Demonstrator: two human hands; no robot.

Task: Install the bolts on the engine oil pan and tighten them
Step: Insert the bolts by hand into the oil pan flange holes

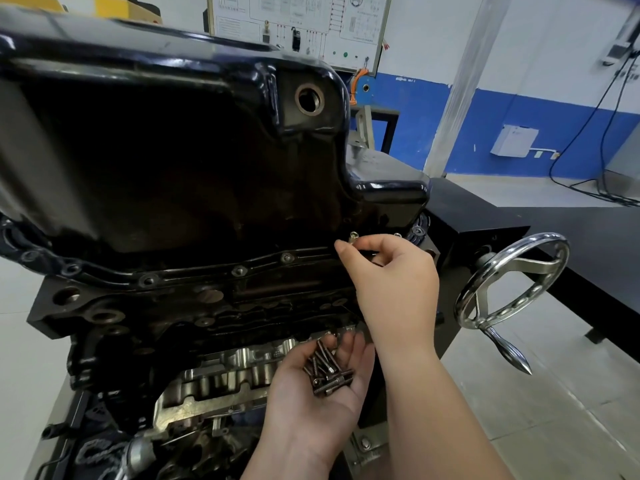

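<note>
A large black oil pan (pixel 166 143) sits on the upturned engine block (pixel 194 306), filling the left and centre. Its near flange carries several seated bolts (pixel 239 270). My right hand (pixel 391 275) pinches one bolt (pixel 353 236) between its fingertips at the flange's right end, the bolt head pointing up. My left hand (pixel 318 393) is below it, palm up and cupped, holding a heap of several dark bolts (pixel 327 370).
A chromed handwheel (pixel 512 282) with a pointed handle sticks out of the engine stand on the right. A black bench (pixel 588 244) runs behind it. The pan's drain hole (pixel 309 99) faces me. Bare metal engine parts (pixel 221 375) lie below the block.
</note>
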